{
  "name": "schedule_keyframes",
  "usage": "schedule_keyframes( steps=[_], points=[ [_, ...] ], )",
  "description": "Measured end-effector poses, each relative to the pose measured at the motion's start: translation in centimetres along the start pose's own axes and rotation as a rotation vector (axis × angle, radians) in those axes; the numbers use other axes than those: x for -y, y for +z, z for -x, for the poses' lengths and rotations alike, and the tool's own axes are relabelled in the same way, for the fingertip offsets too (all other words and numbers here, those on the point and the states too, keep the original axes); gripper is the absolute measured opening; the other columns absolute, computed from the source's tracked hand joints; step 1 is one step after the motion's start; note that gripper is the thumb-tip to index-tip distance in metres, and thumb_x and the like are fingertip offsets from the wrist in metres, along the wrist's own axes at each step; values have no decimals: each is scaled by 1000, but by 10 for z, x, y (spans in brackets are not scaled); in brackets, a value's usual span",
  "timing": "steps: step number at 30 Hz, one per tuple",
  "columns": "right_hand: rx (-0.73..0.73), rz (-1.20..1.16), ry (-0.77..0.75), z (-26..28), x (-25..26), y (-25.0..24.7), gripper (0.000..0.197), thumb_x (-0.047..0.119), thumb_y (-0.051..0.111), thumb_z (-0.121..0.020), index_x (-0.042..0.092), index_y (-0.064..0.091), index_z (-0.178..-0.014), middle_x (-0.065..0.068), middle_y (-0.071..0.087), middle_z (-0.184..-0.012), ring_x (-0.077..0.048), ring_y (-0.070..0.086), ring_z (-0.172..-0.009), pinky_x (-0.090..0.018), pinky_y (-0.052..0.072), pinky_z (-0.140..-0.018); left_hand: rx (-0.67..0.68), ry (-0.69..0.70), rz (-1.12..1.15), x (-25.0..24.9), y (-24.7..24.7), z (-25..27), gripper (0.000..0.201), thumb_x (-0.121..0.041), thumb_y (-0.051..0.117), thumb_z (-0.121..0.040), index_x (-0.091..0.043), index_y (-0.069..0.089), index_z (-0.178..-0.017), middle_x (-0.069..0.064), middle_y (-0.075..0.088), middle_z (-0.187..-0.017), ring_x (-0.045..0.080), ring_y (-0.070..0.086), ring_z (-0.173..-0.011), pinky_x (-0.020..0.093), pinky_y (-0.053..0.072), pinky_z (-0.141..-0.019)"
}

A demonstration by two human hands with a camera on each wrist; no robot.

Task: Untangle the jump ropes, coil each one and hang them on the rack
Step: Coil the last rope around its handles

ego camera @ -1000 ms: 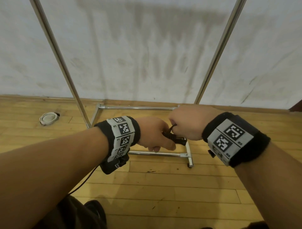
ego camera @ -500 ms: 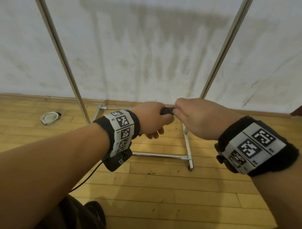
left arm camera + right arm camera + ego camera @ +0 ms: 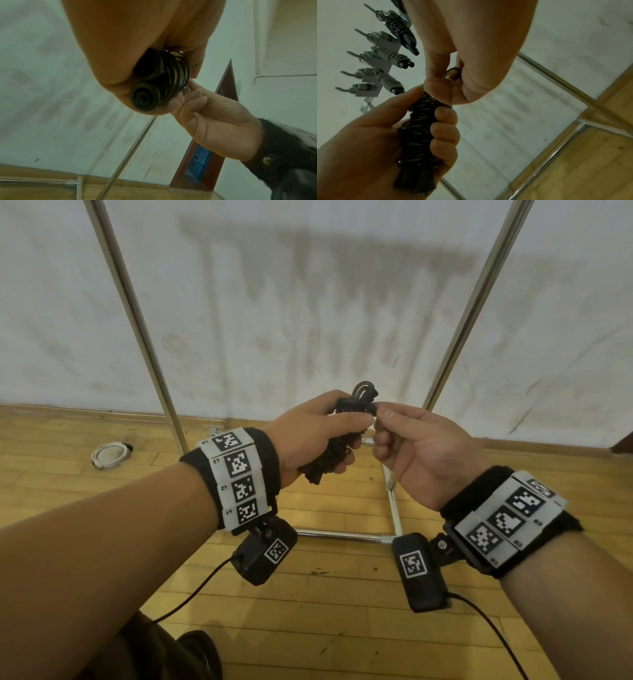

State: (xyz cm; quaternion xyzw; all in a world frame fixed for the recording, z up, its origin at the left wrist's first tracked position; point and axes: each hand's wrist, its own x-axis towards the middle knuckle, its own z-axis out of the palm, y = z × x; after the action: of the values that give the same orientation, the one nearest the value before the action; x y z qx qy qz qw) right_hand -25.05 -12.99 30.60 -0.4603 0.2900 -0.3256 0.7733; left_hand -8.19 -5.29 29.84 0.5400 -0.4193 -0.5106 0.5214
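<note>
A black jump rope (image 3: 342,436), coiled tight around its two handles, sits in my left hand (image 3: 318,433), whose fingers wrap round the bundle (image 3: 419,128). The handle ends (image 3: 145,96) poke out below the palm. My right hand (image 3: 411,440) pinches the top of the bundle, thumb and forefinger on a loop of rope (image 3: 452,73). Both hands are raised in front of the metal rack (image 3: 476,299). High up, the rack's hooks (image 3: 368,75) carry three coiled ropes (image 3: 388,81), seen only in the right wrist view.
The rack's two slanted chrome poles (image 3: 137,320) and floor frame (image 3: 342,534) stand against a stained white wall. A white round object (image 3: 109,455) lies on the wooden floor at left. A dark red door frame (image 3: 205,135) is at the right.
Both hands have risen with the coiled black rope, from near the rack's base to chest height. The bundle now stands more upright, its top loop showing above my left hand.
</note>
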Motion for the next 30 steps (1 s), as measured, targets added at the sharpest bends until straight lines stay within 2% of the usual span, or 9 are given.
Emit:
schedule_keyframes(
  steps=[4,7,9,12,15,18,25,27,30],
  points=[
    [-29,-45,14,-1,0,3,20,7,63,-93,2,67,-112,-5,61,-75,-13,59,-60,-24,53,-54,-78,21,-62,3,0,-1,18,-25,71,-100,-20,68,-117,7,69,-79,26,67,-67,37,58,-59],
    [-41,149,-7,3,3,5,8,5,59,-99,3,65,-104,-8,61,-71,-16,56,-55,-27,49,-49,-168,14,-318,7,-5,-4,17,-30,71,-98,-24,66,-112,6,76,-86,27,77,-71,47,67,-69],
    [-45,290,-67,7,7,10,7,2,59,-99,0,64,-104,-10,64,-69,-19,59,-54,-30,51,-48,-198,30,-600,9,-9,-5,18,-35,71,-96,-27,62,-110,2,75,-90,20,77,-72,41,66,-66],
    [-109,347,-147,10,13,19,7,1,60,-99,-2,63,-104,-11,68,-69,-23,66,-58,-31,56,-52,-197,92,-1080,11,-7,-8,26,-39,68,-90,-31,52,-108,-8,65,-87,13,65,-74,28,47,-56],
    [-239,248,-165,8,21,21,8,1,58,-100,-2,62,-107,-13,69,-74,-22,70,-62,-31,59,-57,-158,111,-1228,19,1,-9,38,-41,67,-88,-32,43,-116,-10,60,-85,8,57,-69,25,39,-52],
    [-296,201,-187,8,32,18,14,1,58,-100,-5,62,-111,-13,67,-74,-21,69,-63,-31,59,-59,-144,103,-1237,26,4,-11,42,-43,64,-90,-29,45,-125,-9,62,-86,10,59,-70,26,39,-51],
    [-43,445,-169,17,18,39,4,-1,60,-99,-2,64,-100,-13,69,-68,-24,68,-57,-32,57,-52,-176,59,-1288,25,-3,-22,42,-51,52,-91,-22,44,-120,-3,63,-94,16,60,-72,32,45,-58],
    [-3,491,-176,17,13,37,5,0,60,-100,-2,65,-100,-11,70,-68,-24,68,-57,-33,58,-52,-200,13,-1119,19,-7,-24,49,-55,46,-86,-23,48,-124,-2,66,-90,15,64,-68,28,46,-54],
    [2,484,-182,17,10,23,10,0,58,-101,-2,66,-106,-12,71,-73,-25,68,-60,-32,57,-54,-265,-9,-611,9,-21,-24,16,-33,59,-95,-29,63,-110,2,76,-76,17,75,-61,27,53,-48]
  ],
)
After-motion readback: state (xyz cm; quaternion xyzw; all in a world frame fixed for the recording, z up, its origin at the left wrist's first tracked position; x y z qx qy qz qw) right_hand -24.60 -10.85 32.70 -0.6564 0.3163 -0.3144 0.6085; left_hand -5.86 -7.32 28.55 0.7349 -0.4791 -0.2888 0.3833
